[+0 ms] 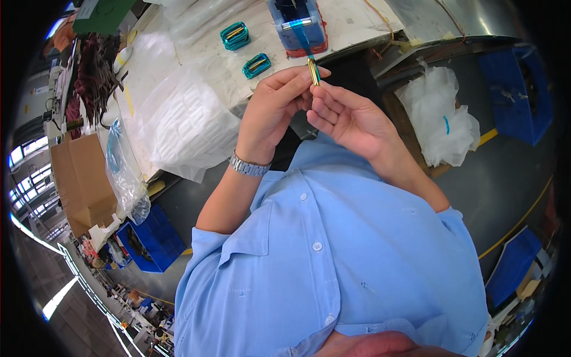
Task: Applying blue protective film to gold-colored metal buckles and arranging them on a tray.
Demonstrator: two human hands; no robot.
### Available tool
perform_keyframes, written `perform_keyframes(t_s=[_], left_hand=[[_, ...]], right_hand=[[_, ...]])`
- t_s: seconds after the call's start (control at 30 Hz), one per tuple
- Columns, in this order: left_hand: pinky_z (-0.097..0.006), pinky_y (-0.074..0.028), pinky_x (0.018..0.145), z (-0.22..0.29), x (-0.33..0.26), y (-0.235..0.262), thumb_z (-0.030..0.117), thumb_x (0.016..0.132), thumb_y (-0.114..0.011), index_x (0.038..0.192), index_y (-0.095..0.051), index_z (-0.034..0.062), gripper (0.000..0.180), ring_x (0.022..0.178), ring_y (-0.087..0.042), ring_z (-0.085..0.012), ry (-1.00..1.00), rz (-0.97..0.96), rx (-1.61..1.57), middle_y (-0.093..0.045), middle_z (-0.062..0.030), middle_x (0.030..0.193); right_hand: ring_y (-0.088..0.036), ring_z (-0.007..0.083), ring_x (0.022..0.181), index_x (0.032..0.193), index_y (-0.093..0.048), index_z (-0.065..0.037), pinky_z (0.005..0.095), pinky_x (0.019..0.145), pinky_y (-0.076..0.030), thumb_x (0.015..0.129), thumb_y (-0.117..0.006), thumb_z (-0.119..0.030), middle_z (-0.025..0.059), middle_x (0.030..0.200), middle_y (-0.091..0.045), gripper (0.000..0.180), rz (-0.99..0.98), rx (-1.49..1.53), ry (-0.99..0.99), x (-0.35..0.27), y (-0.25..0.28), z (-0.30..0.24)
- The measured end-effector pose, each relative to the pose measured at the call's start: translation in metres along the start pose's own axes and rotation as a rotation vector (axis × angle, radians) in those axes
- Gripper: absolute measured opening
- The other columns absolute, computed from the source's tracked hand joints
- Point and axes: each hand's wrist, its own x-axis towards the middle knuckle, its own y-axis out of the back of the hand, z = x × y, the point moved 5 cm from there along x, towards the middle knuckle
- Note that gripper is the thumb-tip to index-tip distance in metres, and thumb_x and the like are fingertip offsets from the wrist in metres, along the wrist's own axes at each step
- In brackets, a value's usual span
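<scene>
In front of my chest, both hands hold a small gold metal piece (314, 72) upright between the fingertips. My left hand (276, 101) pinches its left side with thumb and fingers. My right hand (351, 116) has its fingertips on the lower right side, the other fingers curled. A strip of blue film (302, 40) runs from the top of this piece up to a blue tape dispenser (292, 38) at the table's edge. To the left of the dispenser lie two small bundles of gold pieces with blue film round them, the farther bundle (235, 36) and the nearer bundle (256, 65).
White plastic packing (193, 128) spreads over the left of the worktable (217, 71). A cardboard box (86, 178) and a blue crate (151, 238) are at the left. On the right are a white plastic bag (437, 113) and another blue crate (517, 92).
</scene>
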Motion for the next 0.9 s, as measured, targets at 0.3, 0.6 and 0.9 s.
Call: perform_keyframes(t_s=[0.3, 0.6, 0.9], left_hand=[[-0.028, -0.058, 0.078, -0.010, 0.010, 0.012, 0.017, 0.106, -0.064, 0.120, -0.072, -0.0033, 0.026, 0.086, -0.069, -0.0125, 0.155, 0.003, -0.250, -0.073, -0.0035, 0.099], [-0.023, -0.038, 0.054, 0.008, 0.011, 0.010, 0.016, 0.107, -0.061, 0.107, -0.070, -0.0012, 0.019, 0.064, -0.049, -0.0058, 0.393, 0.048, -0.403, -0.061, 0.0018, 0.080], [-0.022, -0.037, 0.051, 0.020, 0.015, 0.003, 0.014, 0.108, -0.060, 0.108, -0.066, 0.0008, 0.014, 0.063, -0.048, -0.0064, 0.486, 0.134, -0.432, -0.057, 0.0030, 0.078]], right_hand=[[-0.078, 0.0239, 0.100, 0.118, -0.074, 0.003, 0.0432, 0.102, -0.063, 0.105, -0.071, -0.013, 0.0152, 0.107, -0.081, 0.021, -0.005, -0.102, -0.031, 0.000, -0.014, -0.007], [-0.070, 0.0254, 0.124, 0.142, -0.063, 0.007, 0.0364, 0.107, -0.054, 0.093, -0.086, -0.024, 0.0159, 0.130, -0.075, 0.062, 0.112, -1.330, 0.735, 0.005, -0.047, -0.051], [-0.072, 0.0079, 0.095, 0.125, -0.073, 0.008, 0.0263, 0.087, -0.057, 0.094, -0.084, -0.021, 0.0091, 0.102, -0.082, 0.044, 0.111, -1.394, 0.726, 0.022, -0.064, -0.043]])
